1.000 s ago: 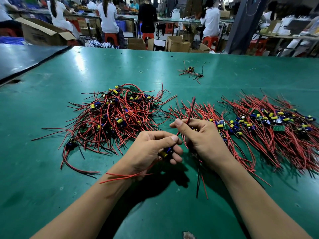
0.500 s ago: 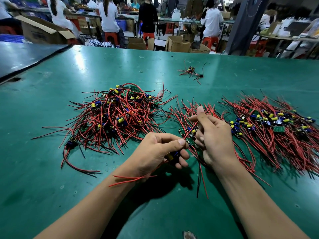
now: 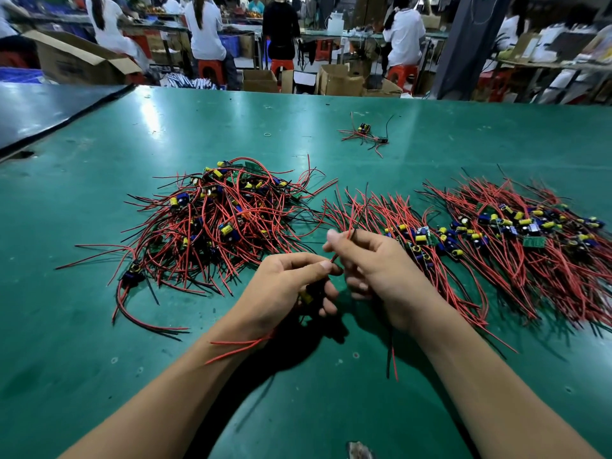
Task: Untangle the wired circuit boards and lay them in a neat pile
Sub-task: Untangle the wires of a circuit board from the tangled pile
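A tangled heap of wired circuit boards with red and black leads lies left of centre on the green table. Two combed-out piles lie to the right: a small one just behind my right hand and a larger one beyond it. My left hand grips one small board with a yellow capacitor; its red leads trail under my wrist. My right hand pinches that board's red and black wires between thumb and forefinger, their ends hanging below my palm.
A single stray wired board lies farther back on the table. A darker table adjoins at the left. Beyond the far edge are cardboard boxes, red stools and several people at other benches.
My right hand has slid along the pinched wires and come back down close to my left hand. My left hand keeps hold of the board in about the same spot.
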Motion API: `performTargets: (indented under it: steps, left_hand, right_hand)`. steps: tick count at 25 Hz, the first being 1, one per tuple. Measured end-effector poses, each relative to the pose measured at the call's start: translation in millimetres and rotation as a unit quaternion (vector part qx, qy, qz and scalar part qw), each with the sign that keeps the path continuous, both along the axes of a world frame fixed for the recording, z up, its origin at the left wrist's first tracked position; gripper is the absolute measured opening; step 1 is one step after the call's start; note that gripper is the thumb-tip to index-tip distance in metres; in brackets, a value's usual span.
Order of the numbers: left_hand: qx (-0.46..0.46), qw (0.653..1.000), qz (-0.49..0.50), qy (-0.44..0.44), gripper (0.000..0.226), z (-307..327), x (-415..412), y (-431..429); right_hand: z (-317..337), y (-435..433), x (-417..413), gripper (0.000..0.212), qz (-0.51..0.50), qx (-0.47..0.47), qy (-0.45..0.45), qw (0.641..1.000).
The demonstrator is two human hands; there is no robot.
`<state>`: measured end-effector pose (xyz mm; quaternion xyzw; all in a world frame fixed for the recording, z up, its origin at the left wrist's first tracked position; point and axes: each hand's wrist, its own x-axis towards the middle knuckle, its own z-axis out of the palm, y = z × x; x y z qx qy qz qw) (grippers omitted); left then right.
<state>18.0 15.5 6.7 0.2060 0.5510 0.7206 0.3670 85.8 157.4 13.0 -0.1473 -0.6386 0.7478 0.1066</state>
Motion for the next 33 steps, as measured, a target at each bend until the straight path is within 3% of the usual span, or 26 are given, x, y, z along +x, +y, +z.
performTargets:
  steps: [4,6,9,14,19,23,25,28,30,33]
  left_hand:
    - [0.006,0.999,-0.027,-0.032,0.013,4,-1,-3]
    - [0.015,0.999,-0.034,-0.035,0.013,6,0,-3]
    - [0.033,0.998,-0.037,-0.038,0.015,9,1,-2]
    - [0.052,0.997,-0.041,-0.039,0.018,12,5,2]
    - [0.047,0.997,-0.055,-0.031,0.017,12,9,2]
    - [0.046,0.997,-0.055,-0.029,0.017,11,8,2]
    - [0.039,0.997,-0.060,-0.024,0.017,11,6,0]
    - [0.024,0.997,-0.066,-0.020,0.016,8,4,-1]
    - [0.012,0.998,-0.060,-0.011,0.016,5,2,-1]
    - [-0.009,0.999,-0.035,-0.002,0.017,2,-1,-2]
  right_hand:
    - [2,-3,6,0.020,0.064,-0.050,0.032,0.996]
    - [2,-2,4,0.012,0.004,0.043,0.078,0.996]
    - [-3,3,-5,0.006,-0.164,0.172,0.166,0.957]
    - [-10,9,-6,0.020,-0.289,0.251,0.199,0.902]
    - [-11,15,-5,0.014,-0.389,0.339,0.206,0.831]
    - [-12,20,-5,0.030,-0.408,0.349,0.185,0.823]
    - [-11,19,-6,0.041,-0.382,0.307,0.135,0.861]
    - [-3,15,-9,0.053,-0.299,0.056,0.108,0.947]
    - [3,14,-10,0.056,-0.258,-0.083,0.087,0.959]
    - [6,18,-6,0.049,-0.202,-0.123,0.061,0.970]
